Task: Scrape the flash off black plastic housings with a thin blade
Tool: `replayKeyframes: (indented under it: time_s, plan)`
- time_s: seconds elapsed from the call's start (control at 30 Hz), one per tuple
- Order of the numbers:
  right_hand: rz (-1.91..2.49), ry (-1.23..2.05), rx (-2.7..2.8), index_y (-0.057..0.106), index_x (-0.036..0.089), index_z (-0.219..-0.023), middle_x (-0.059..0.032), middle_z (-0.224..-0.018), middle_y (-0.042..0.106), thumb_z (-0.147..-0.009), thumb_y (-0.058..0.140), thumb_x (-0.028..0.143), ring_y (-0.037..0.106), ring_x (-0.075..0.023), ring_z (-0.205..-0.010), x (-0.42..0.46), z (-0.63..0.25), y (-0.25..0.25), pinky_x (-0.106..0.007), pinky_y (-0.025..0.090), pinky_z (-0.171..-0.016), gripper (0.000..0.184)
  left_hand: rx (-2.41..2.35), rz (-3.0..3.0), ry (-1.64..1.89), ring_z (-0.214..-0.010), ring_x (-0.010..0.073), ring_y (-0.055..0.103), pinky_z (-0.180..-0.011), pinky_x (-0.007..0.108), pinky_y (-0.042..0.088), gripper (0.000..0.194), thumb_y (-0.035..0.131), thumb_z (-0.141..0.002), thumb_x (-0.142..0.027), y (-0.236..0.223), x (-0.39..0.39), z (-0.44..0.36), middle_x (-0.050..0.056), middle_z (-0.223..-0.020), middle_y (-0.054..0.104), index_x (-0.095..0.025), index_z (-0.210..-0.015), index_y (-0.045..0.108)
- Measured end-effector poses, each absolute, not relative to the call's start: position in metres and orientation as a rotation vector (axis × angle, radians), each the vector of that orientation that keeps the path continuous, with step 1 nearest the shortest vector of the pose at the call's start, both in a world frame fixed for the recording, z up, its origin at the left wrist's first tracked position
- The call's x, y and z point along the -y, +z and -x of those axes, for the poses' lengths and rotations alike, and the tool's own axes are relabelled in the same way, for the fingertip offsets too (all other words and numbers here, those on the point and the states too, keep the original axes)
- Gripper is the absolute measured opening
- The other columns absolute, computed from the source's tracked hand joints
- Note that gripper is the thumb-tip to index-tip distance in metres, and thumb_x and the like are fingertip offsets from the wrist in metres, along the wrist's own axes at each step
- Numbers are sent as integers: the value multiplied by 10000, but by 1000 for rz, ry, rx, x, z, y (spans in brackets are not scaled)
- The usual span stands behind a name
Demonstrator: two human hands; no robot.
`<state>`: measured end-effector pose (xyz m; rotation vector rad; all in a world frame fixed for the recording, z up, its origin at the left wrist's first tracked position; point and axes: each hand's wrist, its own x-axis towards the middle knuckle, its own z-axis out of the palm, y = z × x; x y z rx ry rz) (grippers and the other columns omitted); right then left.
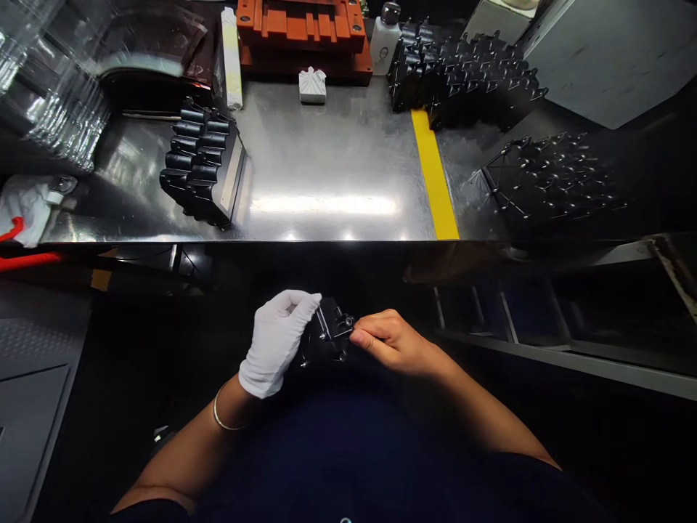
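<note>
Below the bench's front edge, a black plastic part (329, 330) with shiny posts is held between my hands. My left hand (277, 338), in a white glove, grips its left side with the thumb and fingers closed. At its right edge my bare right hand (397, 341) pinches with thumb and forefinger; whether a small tool or scrap sits in that pinch cannot be made out. Similar black parts stand in a stack (201, 163) on the left of the steel bench.
More black parts (473, 73) stand at the back right, others (560, 178) right of a yellow strip (434, 174). An orange fixture (305, 29), white bottle (385, 40) and small white block (312, 86) line the back. Clear plastic trays (54, 94) pile up at left.
</note>
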<state>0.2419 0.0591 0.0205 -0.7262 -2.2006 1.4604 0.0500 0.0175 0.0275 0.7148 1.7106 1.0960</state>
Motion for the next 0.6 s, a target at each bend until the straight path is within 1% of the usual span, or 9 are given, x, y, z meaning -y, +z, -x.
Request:
replayKeyframes:
  time_s: [0.07,0.13,0.2,0.3,0.33,0.4,0.5,0.57,0.6]
  plan:
    - [597,1606,2153,533,159,-606,17,-556,493,-982,422,371,434,-64,-496,-60,-246,20,-202,356,-495,446,-1708,-753,1138,-564,128,532,-525,237,440,247,728,-688,-411,26,-16,-51,-2,-596,619,-178,-645,662]
    - [485,1635,2090,590,152,-671,-1,-573,539,-981,392,459,470,-71,-496,-61,-248,19,-205,374,-491,479,-1721,-800,1196,-573,133,541,-538,244,449,234,727,-691,-401,24,-15,-52,0,-600,627,-180,-648,666]
    - [488,1455,2099,604,149,-699,-3,-557,530,-956,393,548,458,-80,-488,-60,-246,16,-218,366,-487,519,-1745,-825,1229,-574,131,539,-545,244,449,227,721,-699,-394,22,-16,-51,-3,-599,624,-179,-650,668]
    - [609,1016,2254,548,163,-632,15,-530,468,-874,478,645,411,-91,-501,-58,-240,14,-236,318,-487,544,-1767,-827,1225,-560,123,525,-533,240,435,226,712,-707,-390,20,-17,-50,-9,-588,613,-177,-647,665]
    - [636,903,2306,514,170,-594,20,-526,447,-858,497,654,397,-92,-506,-58,-238,13,-239,298,-486,552,-1766,-829,1222,-557,122,522,-530,239,431,227,712,-706,-390,21,-16,-50,-10,-586,611,-177,-644,662]
    - [634,781,2379,441,179,-529,26,-518,412,-869,499,632,369,-87,-502,-59,-234,12,-245,263,-481,570,-1766,-830,1211,-557,121,518,-529,238,427,229,708,-706,-390,21,-16,-50,-11,-585,607,-178,-640,657]
    - [572,747,2422,385,181,-484,32,-495,392,-906,491,570,356,-79,-480,-59,-232,8,-250,251,-476,584,-1779,-795,1191,-558,120,510,-527,238,419,242,703,-711,-403,21,-16,-50,-14,-587,595,-177,-644,648]
    - [602,735,2375,420,183,-497,34,-477,406,-907,508,549,378,-79,-462,-56,-229,5,-242,273,-468,557,-1779,-736,1211,-550,113,490,-521,236,412,274,705,-712,-430,18,-20,-51,-22,-582,572,-174,-646,635]
    - [653,722,2326,477,182,-539,30,-480,440,-893,531,552,410,-83,-459,-52,-226,3,-233,303,-465,515,-1765,-688,1240,-551,107,483,-526,233,413,296,702,-719,-447,16,-24,-51,-27,-583,558,-172,-643,623]
